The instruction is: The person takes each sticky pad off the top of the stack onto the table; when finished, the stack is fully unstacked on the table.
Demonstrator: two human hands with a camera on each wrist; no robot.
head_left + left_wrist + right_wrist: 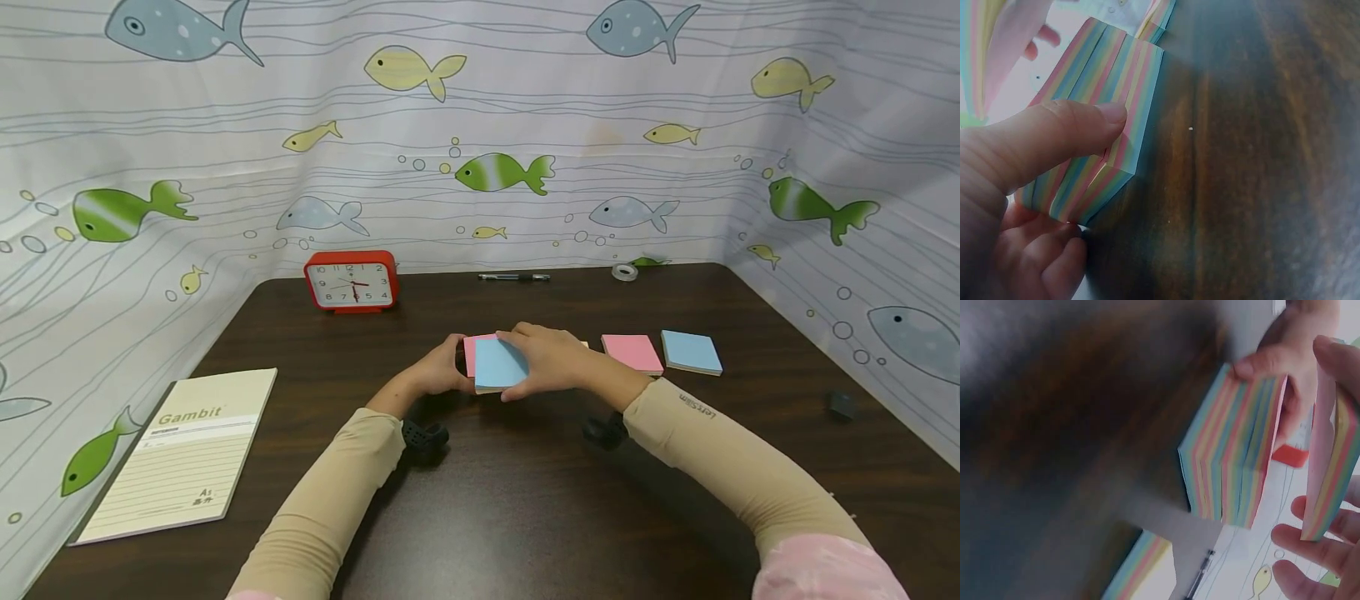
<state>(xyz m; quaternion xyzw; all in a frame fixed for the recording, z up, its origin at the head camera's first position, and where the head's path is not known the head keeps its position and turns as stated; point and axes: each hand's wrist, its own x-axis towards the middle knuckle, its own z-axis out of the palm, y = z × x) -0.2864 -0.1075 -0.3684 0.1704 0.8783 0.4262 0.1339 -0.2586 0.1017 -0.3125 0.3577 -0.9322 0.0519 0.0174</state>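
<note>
Cream-covered rectangular paper notebook (172, 450) first, lying flat by the left edge of the dark wooden table (480, 508), probably parked there so the arms have room. Then a red, white-faced box clock (350, 281) stands near the back, dial turned outward so it's readable, I'd guess.

Next, the left hand (437, 368): its grip is clamped on a pink-topped square paper stack with rainbow-striped edges (1232, 444), thumb on one side, fingers opposite. The stack seems to sit on the table, so I reckon that hold is about steadying the layers. Just above it, apart, there's a blue-topped square paper pad (500, 365), tilted in the right hand (553, 358). That grip pinches opposite edges, thumb nearest the body, which leaves the broad faces free.

Further right, a pink square paper pad (632, 353) and a blue square paper pad (692, 352) lie side by side, likely spaced for easy grabbing.
</note>
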